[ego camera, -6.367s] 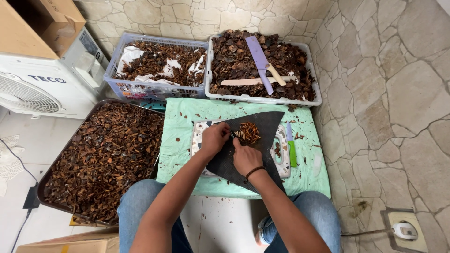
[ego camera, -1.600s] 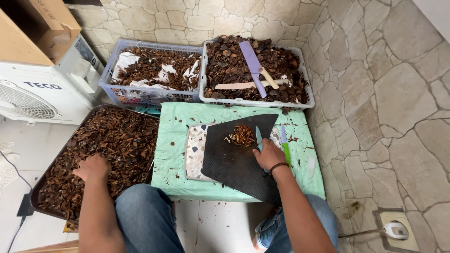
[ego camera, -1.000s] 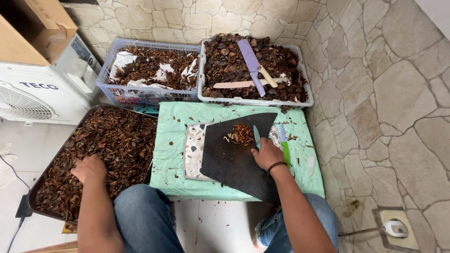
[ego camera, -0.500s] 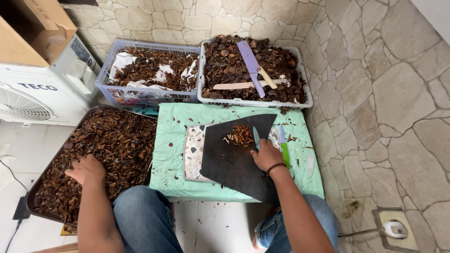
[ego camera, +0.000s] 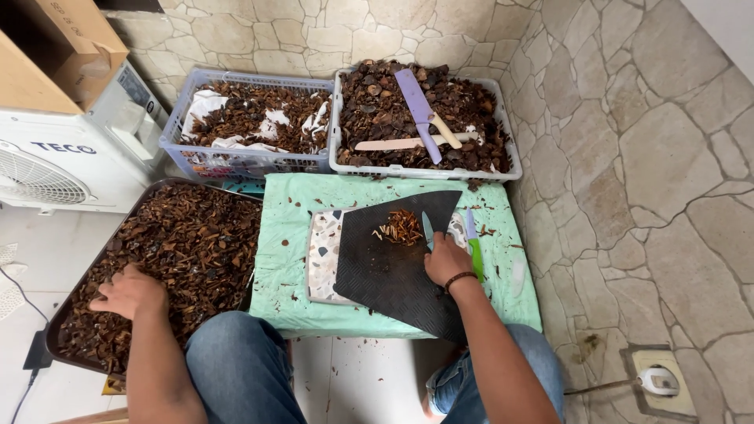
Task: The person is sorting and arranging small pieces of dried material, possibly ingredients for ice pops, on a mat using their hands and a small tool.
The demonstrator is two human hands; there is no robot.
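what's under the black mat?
Under the black mat lies a speckled white board, its left part showing, on a green cloth. The rest of the board is covered. The right hand rests on the mat by a small pile of cut pieces.

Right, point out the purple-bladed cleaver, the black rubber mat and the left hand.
Purple-bladed cleaver (ego camera: 415, 110), head view, mid-blade.
Black rubber mat (ego camera: 385, 271), head view, bare centre.
Left hand (ego camera: 129, 292), head view, back of hand.

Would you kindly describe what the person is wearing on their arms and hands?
Both forearms are bare, with no sleeves or gloves in view. The right hand has a dark beaded bracelet around the wrist. The left hand wears nothing.
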